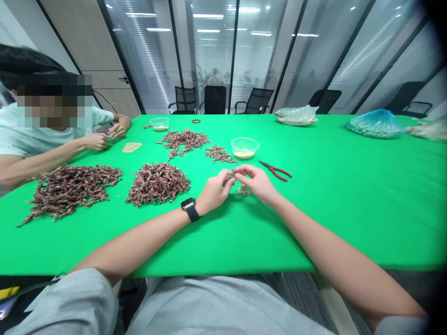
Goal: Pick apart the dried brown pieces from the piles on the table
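Observation:
My left hand [217,190], with a dark watch on its wrist, meets my right hand [256,182] above the green table. Fingertips of both are pinched around a small reddish-brown piece [233,172], mostly hidden by the fingers. Just under the hands lies a little heap of tan bits [243,191]. Beyond them stands a clear plastic bowl [245,145] with pale bits in its bottom. A small scatter of reddish-brown pieces [220,154] lies left of that bowl. Red-handled pliers [275,171] rest beside my right hand with their jaws pointing left.
Larger piles of reddish-brown pieces sit at the left [75,188], centre left [159,184] and farther back [185,141]. A co-worker's hands [104,138] are near another tan heap [132,147]. A second bowl [159,123], a red ring [196,121] and filled bags [374,124] stand farther off.

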{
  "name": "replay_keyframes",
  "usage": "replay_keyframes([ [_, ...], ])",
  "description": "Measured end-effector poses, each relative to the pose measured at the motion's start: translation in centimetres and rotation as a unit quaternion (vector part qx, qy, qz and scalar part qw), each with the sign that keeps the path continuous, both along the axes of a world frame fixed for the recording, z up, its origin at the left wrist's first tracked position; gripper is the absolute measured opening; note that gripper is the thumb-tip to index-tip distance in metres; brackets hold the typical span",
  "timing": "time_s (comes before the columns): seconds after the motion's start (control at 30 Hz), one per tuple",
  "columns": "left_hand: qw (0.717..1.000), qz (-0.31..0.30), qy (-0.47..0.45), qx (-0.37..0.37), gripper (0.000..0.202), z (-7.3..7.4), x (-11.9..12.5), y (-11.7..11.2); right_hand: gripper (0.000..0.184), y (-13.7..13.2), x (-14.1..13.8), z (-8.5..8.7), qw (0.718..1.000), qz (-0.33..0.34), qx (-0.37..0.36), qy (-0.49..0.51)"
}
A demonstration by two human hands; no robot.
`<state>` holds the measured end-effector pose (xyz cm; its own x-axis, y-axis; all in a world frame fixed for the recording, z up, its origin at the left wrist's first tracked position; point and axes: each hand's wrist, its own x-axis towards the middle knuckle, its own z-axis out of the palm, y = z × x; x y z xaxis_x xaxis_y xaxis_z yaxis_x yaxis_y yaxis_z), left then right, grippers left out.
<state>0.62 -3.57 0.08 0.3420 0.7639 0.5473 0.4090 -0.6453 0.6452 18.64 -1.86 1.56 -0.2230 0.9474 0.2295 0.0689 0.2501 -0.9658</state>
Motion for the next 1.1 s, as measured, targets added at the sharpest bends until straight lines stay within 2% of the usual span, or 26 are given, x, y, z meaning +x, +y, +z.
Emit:
replay_keyframes([
  [0.1, 0.996, 0.032, 0.061, 0.053, 0.020, 2.1, -0.6, 0.4, 0.034, 0.0, 0.0, 0.2, 0.999, -0.001, 0.036, 0.022],
  [0.23, 0.987, 0.038, 0.138, 0.073, 0.016, 7.0, -3.3, 0.6, 0.035, -0.1, 0.0, 0.5, 0.999, -0.022, 0.013, 0.046],
  [0.37, 0.975, 0.076, 0.186, 0.100, 0.014, 12.0, -8.8, 0.6, 0.031, -0.2, -0.1, 0.4, 0.997, -0.038, -0.022, 0.056],
  [0.47, 0.961, 0.116, 0.243, 0.069, 0.017, 14.0, -13.9, 0.7, 0.029, -0.2, -0.4, 0.3, 0.997, -0.044, -0.037, 0.058],
  [0.57, 0.944, 0.163, 0.286, -0.005, 0.021, 14.5, -18.0, 0.7, 0.029, -0.2, -0.6, 0.1, 0.996, -0.052, -0.041, 0.059],
  [0.7, 0.932, 0.190, 0.304, -0.046, 0.026, 13.9, -21.0, 0.9, 0.029, -0.3, -0.8, 0.1, 0.995, -0.063, -0.043, 0.064],
  [0.83, 0.926, 0.177, 0.326, -0.069, 0.028, 13.5, -21.8, 1.0, 0.026, -0.4, -0.9, 0.0, 0.995, -0.070, -0.044, 0.063],
  [1.1, 0.928, 0.161, 0.328, -0.078, 0.034, 13.3, -21.9, 1.2, 0.022, -0.7, -1.2, -0.2, 0.995, -0.072, -0.040, 0.051],
])
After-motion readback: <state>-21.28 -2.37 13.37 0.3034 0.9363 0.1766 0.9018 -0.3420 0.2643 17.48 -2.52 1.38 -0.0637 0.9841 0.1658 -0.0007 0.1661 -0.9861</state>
